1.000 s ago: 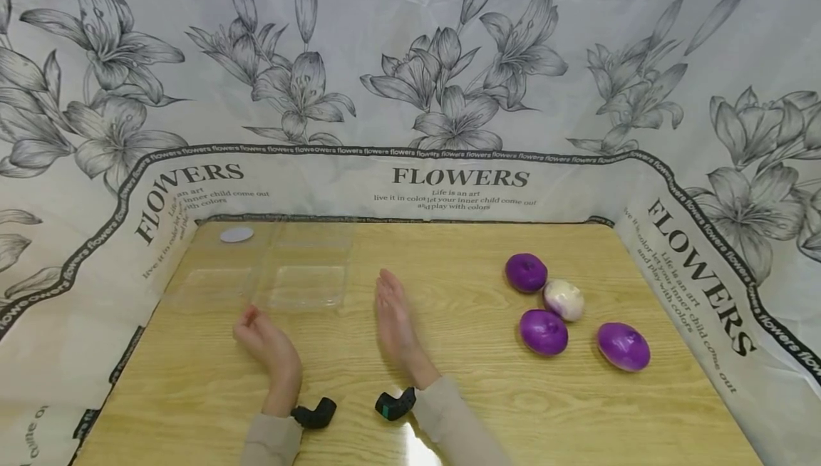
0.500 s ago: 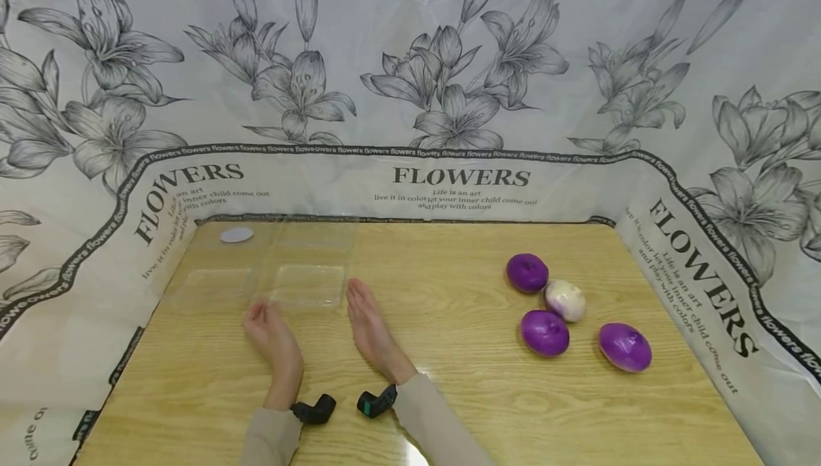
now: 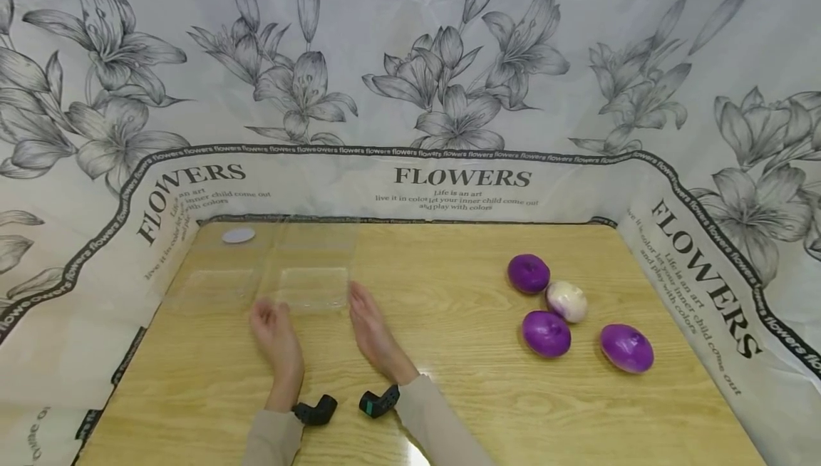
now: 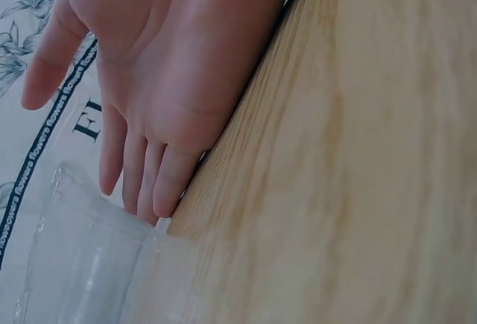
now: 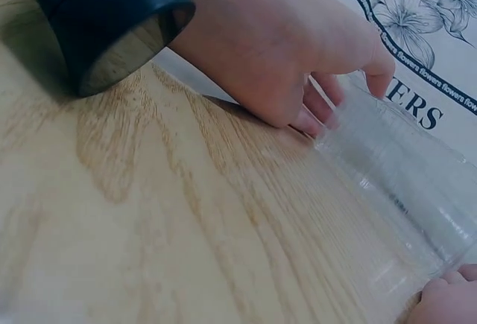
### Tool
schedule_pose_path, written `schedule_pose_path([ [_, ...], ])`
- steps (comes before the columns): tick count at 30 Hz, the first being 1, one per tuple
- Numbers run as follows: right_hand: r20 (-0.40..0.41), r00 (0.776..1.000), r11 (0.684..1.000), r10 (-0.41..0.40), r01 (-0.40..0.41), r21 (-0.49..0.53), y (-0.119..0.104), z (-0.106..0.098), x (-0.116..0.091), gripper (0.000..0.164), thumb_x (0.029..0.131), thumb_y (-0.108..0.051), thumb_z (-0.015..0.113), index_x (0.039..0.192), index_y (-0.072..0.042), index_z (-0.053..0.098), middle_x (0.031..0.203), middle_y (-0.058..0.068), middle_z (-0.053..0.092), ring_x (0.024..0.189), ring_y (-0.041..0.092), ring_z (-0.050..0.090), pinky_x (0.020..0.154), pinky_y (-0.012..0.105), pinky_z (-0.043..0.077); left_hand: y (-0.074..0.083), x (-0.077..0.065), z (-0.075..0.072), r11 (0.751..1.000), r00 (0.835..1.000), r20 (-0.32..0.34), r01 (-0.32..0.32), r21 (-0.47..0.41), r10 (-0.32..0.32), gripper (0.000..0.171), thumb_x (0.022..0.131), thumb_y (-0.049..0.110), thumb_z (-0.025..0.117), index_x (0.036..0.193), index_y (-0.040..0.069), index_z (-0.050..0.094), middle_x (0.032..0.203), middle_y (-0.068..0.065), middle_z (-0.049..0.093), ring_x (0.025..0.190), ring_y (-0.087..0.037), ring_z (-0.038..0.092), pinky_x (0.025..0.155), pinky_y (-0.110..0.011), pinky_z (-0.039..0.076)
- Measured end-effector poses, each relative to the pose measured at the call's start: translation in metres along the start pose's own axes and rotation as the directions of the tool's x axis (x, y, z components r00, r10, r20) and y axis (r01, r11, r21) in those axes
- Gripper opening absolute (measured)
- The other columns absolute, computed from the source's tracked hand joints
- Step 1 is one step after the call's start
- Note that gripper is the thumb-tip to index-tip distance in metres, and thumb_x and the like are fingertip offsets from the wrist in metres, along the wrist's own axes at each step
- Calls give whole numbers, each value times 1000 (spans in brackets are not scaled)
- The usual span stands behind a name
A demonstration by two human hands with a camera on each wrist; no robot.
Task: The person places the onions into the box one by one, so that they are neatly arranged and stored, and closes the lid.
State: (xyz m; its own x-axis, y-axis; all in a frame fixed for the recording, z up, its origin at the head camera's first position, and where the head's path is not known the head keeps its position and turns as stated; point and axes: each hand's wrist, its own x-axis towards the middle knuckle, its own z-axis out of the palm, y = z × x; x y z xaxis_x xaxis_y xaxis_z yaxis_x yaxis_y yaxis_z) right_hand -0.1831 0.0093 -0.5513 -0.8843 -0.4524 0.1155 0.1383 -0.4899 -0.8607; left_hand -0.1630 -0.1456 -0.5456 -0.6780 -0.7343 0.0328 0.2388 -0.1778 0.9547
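A clear plastic container (image 3: 314, 288) lies at the back left of the wooden table, with a second clear section (image 3: 214, 286) beside it on the left. My left hand (image 3: 276, 334) is at its near left corner, fingers bent; in the right wrist view the thumb of that left hand (image 5: 291, 48) lies by the container's upper edge. My right hand (image 3: 375, 334) is at its right side with straight fingers, palm turned inward. In the left wrist view this right hand (image 4: 171, 63) has its fingertips at the plastic wall (image 4: 97, 257). Contact is hard to tell through the transparent plastic.
Several glossy, rounded, onion-like things lie at the right: purple ones (image 3: 529, 273), (image 3: 546, 333), (image 3: 626, 348) and a mostly white one (image 3: 567, 301). A white oval (image 3: 238, 236) shows at the left section's back. Flower-printed cloth (image 3: 462, 188) walls the table (image 3: 436, 266).
My right hand has moved left to the container's right side. My left hand has shifted slightly right along its near edge. The onion-like things stay put.
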Motion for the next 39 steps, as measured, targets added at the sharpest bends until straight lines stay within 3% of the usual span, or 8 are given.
schedule_pose_path([
  [6,13,1000,998,5,-5,-64,-4,-5,-6,59,108,-16,29,156,3,1,165,19,-6,151,32,-6,123,42,-3,1,-2,-3,998,999,42,-5,64,3,43,99,9,56,136,-10,45,129,-15,47,125,-25,44,97,-14,39],
  [12,21,1000,994,7,-5,-105,-12,-13,-14,58,108,-17,28,156,1,1,165,18,-6,151,32,-7,122,43,-3,-2,-1,-6,994,994,106,-3,111,-9,38,97,10,62,128,-10,53,124,-18,53,113,-21,53,87,-12,46],
  [19,-15,1000,992,-16,14,-125,-20,-23,-21,59,107,-16,29,155,5,1,164,22,-5,150,35,-8,122,46,-5,-5,-2,-3,1000,980,198,-7,28,1,27,91,-4,65,109,-19,52,134,-29,52,127,-35,50,92,-13,48],
  [22,-20,999,990,-30,27,-137,-23,-29,-25,59,107,-14,30,154,7,1,163,24,-6,150,36,-9,122,48,-6,-8,-4,-1,1000,975,220,-15,14,11,27,89,-7,66,107,-21,52,132,-32,52,126,-39,51,91,-13,49],
  [32,-66,995,981,-69,56,-183,-34,-47,-38,58,106,-11,31,152,12,4,161,29,-1,149,41,-6,121,52,-6,-13,-16,6,998,938,346,14,67,-36,41,90,2,71,124,-14,54,135,-26,52,129,-39,49,91,-13,50],
  [39,-125,987,981,-105,82,-177,-47,-59,-44,57,105,-9,33,149,16,7,160,32,1,149,42,-3,121,51,-3,-11,-29,18,995,919,395,-27,100,-15,43,88,0,74,125,-12,55,135,-26,53,128,-38,51,95,-13,47],
])
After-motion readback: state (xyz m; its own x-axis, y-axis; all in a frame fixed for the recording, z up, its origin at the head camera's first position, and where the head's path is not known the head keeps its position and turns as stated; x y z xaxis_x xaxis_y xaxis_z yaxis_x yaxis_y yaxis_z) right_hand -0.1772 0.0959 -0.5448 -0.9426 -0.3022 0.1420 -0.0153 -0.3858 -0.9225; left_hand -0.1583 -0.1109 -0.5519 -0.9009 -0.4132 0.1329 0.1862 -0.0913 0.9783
